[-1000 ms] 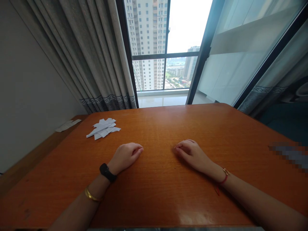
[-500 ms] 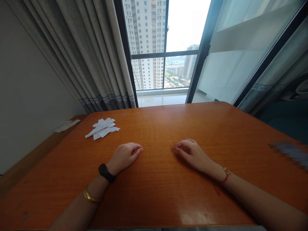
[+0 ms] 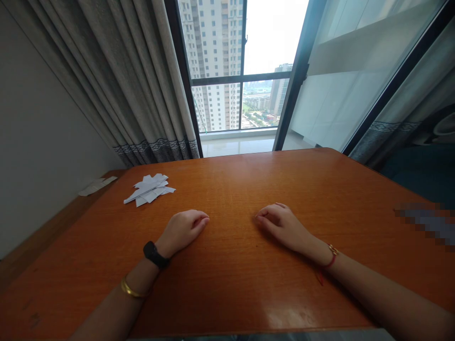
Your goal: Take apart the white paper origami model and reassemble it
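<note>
My left hand (image 3: 183, 229) rests on the orange-brown wooden table (image 3: 227, 284), its fingers curled in and the thumb lying against them. Nothing shows in its grasp. Across a gap of bare wood, my right hand (image 3: 279, 223) rests with fingers loosely curled and thumb drawn up to them, also holding nothing that I see. A loose pile of white folded paper pieces (image 3: 151, 189) lies beyond and to the left of my left hand, untouched.
Another pale sheet (image 3: 97, 185) lies on a ledge by the left wall. At the right edge of the table is a blurred-out bluish object (image 3: 432, 225). Grey curtains (image 3: 152, 94) and a window frame (image 3: 284, 109) stand behind the table.
The view has shifted very slightly. Both hands and the paper pile keep their places on the table.
</note>
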Demonstrator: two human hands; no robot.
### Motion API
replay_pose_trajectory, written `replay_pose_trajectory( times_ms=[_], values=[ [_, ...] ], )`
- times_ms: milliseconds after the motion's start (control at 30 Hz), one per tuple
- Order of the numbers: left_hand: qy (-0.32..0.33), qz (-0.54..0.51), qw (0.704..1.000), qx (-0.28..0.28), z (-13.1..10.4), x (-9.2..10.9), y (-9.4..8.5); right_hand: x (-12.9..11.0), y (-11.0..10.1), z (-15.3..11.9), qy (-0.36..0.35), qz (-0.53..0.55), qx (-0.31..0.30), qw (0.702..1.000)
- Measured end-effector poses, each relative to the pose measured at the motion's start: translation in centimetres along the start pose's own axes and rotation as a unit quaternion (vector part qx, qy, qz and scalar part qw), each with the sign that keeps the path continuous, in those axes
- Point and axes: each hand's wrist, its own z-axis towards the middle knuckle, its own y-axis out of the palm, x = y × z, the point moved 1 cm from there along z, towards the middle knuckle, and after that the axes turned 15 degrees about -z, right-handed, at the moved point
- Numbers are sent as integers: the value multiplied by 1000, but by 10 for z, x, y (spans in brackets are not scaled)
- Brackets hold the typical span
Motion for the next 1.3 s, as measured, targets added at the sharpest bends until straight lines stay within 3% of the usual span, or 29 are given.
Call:
replay_pose_trajectory(
  times_ms=[1300],
  values=[
    [-5, 2, 1000, -6, 0, -4, 2, 0, 1, 0, -10, -7, -15, 1000]
  ],
)
